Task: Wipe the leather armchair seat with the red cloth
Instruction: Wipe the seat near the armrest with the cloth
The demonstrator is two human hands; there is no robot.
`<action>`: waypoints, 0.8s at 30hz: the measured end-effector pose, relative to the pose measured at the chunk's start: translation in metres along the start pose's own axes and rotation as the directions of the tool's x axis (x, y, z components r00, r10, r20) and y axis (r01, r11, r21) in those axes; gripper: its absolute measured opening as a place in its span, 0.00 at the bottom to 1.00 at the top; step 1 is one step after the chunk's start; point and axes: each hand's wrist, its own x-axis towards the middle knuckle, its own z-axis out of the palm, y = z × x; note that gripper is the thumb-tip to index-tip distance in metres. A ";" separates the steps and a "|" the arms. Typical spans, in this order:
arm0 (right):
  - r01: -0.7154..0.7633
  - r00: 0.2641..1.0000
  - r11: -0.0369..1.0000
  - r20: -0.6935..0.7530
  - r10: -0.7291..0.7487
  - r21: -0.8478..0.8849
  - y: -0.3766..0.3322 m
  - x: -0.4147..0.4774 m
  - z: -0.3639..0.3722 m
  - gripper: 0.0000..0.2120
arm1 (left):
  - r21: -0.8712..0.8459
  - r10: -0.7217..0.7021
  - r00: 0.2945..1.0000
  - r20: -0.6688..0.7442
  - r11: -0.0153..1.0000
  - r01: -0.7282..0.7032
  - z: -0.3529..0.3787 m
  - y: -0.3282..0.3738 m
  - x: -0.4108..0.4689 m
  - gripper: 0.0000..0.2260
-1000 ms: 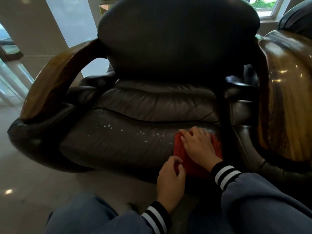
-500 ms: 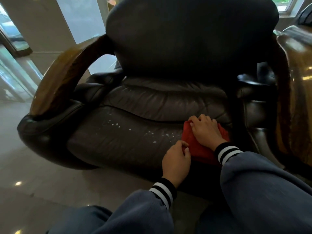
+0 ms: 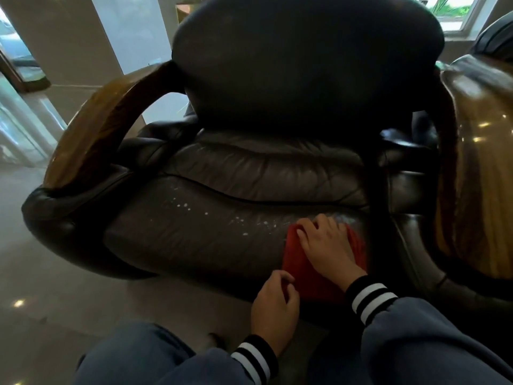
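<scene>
The dark leather armchair seat point(image 3: 194, 237) fills the middle of the view, with small white specks point(image 3: 241, 222) scattered across its front cushion. The red cloth point(image 3: 302, 270) lies at the seat's front right and hangs a little over the front edge. My right hand point(image 3: 327, 245) rests flat on top of the cloth and presses it onto the leather. My left hand point(image 3: 274, 307) is just below, its fingers curled at the cloth's near left corner. Both sleeves are grey-blue with striped cuffs.
Curved wooden armrests rise on the left point(image 3: 105, 126) and right point(image 3: 477, 176) of the seat. The tall padded backrest point(image 3: 299, 65) stands behind it. Shiny tiled floor point(image 3: 41, 273) lies to the left and in front. A second chair point(image 3: 497, 37) stands at the far right.
My right hand slid the cloth back towards the cushion seam, then drew it a little forward again. My left hand stayed at the cloth's near corner. The view shifted slightly.
</scene>
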 end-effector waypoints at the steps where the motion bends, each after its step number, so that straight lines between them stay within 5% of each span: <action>1: -0.003 1.000 1.000 0.006 0.003 0.009 0.000 0.001 0.000 0.14 | -0.020 0.011 1.000 0.004 1.000 -0.011 -0.001 -0.001 0.001 0.05; 12: -0.054 0.996 0.997 0.080 0.049 0.056 -0.001 0.043 0.000 0.15 | -0.004 0.110 0.990 -0.084 0.994 -0.111 -0.012 -0.004 0.046 0.04; 24: -0.054 0.997 0.996 0.057 0.050 0.076 -0.014 0.040 0.003 0.15 | -0.104 0.014 0.999 -0.053 0.994 -0.019 -0.032 -0.015 0.045 0.03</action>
